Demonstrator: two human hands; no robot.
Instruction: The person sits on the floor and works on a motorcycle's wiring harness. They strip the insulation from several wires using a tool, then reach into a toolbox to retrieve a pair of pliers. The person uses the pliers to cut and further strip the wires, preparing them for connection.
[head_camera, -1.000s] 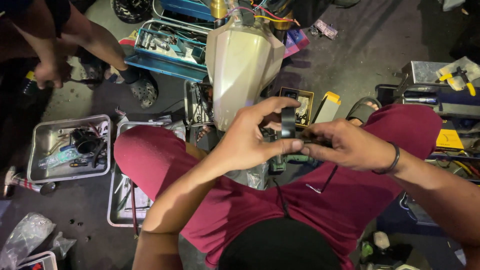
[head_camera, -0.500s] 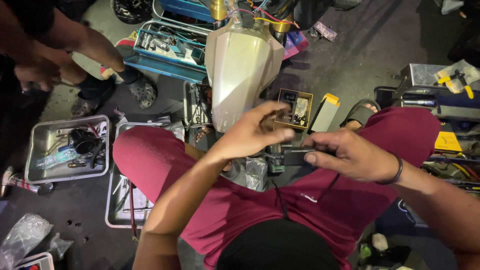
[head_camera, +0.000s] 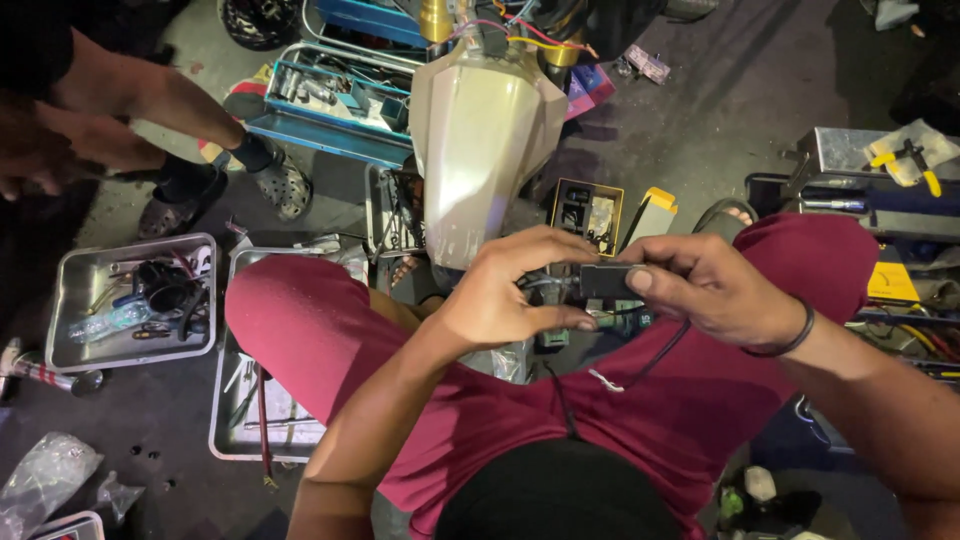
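I sit in maroon shorts, both hands raised over my lap. My right hand (head_camera: 715, 290) pinches a small black rectangular part (head_camera: 607, 281) with a thin black cable hanging from it. My left hand (head_camera: 510, 292) curls around the wires and the connector at the part's left end, thumb beneath. A small green component (head_camera: 622, 320) shows just below the two hands. Right in front of them stands a beige motorcycle fender (head_camera: 482, 140).
A metal tray (head_camera: 70, 300) with black parts and a bottle lies at left; a second tray (head_camera: 228, 420) sits under my left thigh. Blue tool trays (head_camera: 320, 130), a yellow-edged parts box (head_camera: 585, 210) and tool cases at right (head_camera: 880, 190). Another person's legs and sandals (head_camera: 270, 180) stand upper left.
The black part has turned from upright to lying flat between my hands. My left hand dropped from the part's top to its left end. The other person's arm drew back leftward.
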